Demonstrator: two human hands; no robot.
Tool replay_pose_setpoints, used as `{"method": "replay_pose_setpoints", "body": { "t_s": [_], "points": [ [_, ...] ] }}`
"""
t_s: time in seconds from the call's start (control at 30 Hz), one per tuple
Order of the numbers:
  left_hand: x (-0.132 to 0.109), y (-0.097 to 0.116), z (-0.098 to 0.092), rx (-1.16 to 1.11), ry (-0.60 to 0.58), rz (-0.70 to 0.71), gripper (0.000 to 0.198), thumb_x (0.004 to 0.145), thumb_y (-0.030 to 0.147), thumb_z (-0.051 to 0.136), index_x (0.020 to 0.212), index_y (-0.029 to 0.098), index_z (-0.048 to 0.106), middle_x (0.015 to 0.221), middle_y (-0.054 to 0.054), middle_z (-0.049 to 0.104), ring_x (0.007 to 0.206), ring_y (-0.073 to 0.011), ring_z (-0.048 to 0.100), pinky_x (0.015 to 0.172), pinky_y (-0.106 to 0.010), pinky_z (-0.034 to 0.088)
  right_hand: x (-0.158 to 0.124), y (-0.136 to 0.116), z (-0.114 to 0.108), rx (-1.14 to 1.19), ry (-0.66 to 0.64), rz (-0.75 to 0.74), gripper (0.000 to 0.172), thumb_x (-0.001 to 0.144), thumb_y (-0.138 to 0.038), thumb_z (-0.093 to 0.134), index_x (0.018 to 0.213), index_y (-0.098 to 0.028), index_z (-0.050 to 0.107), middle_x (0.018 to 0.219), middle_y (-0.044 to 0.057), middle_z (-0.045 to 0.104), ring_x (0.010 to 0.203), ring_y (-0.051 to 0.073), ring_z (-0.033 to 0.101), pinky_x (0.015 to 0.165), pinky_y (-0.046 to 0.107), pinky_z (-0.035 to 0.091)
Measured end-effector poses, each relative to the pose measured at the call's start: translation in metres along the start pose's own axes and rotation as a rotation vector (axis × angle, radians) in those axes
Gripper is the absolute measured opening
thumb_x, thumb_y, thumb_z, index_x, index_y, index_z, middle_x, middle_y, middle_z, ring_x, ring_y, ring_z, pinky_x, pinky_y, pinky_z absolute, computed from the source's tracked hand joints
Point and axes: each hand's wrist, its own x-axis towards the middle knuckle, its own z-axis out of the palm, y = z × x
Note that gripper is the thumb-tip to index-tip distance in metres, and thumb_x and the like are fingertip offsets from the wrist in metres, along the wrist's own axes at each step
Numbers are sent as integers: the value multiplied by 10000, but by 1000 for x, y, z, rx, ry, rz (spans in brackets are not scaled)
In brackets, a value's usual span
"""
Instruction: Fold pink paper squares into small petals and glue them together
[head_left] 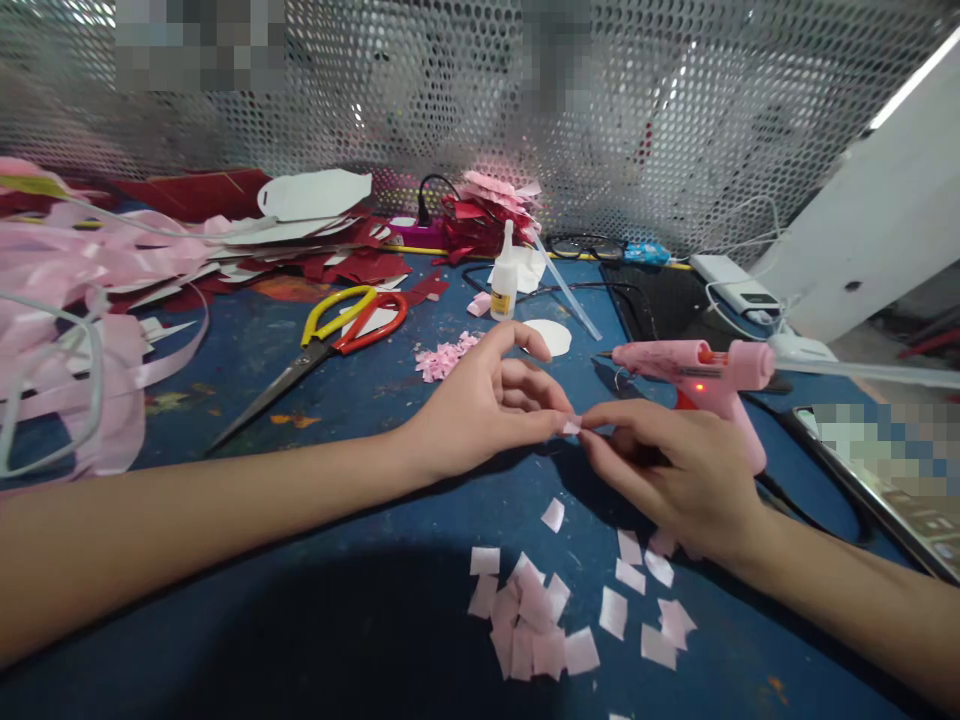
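Between the fingertips of both hands is a small pink paper piece (571,426). My left hand (499,395) pinches its left side with thumb and a finger, the other fingers curled. From the right, my right hand (675,460) closes thumb and forefinger at its other edge. Loose pink squares (534,605) lie scattered on the blue table (337,580) nearer to me. Just behind my left hand are a heap of small crumpled pink bits (442,358) and a white disc (549,338). A pink glue gun (686,365) with a lit orange light lies behind my right hand.
Scissors (319,345) with yellow and red handles lie left of centre. A small glue bottle (505,275) stands behind the hands. Pink ribbons (112,270) and stacked white and red sheets fill the back left. At right are a tablet-like device (885,490), cables and a white box (731,282).
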Motion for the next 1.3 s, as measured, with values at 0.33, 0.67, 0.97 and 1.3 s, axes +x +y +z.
{"method": "replay_pose_setpoints", "body": {
  "t_s": [0.33,0.67,0.97,1.3],
  "points": [
    [-2,-3,1,156,0,110,341,751,101,643,941,211,381,844,5,665,764,-100,663,636,-199,484,-1,1,0,66,6,58,53,831,-171,581,789,-172,613,443,-95,505,364,33,449,404,158,348],
    [-10,-3,2,527,18,285,345,782,100,632,999,229,397,842,34,703,795,-107,677,793,-266,501,-3,1,-1,109,-22,70,44,825,-167,581,785,-175,595,453,-92,513,368,35,442,399,161,349],
    [-12,-2,4,674,31,344,330,785,98,617,1002,227,406,826,58,662,763,-98,664,738,-244,509,-3,0,-2,87,-58,34,52,824,-174,587,774,-181,575,457,-88,547,375,40,495,402,166,360],
    [-13,-3,6,1007,42,516,269,807,127,593,1003,201,425,812,63,662,750,-113,672,720,-264,469,-5,0,-1,72,-124,30,59,823,-180,563,765,-175,552,457,-86,549,379,48,512,408,177,366]
  ]
}}
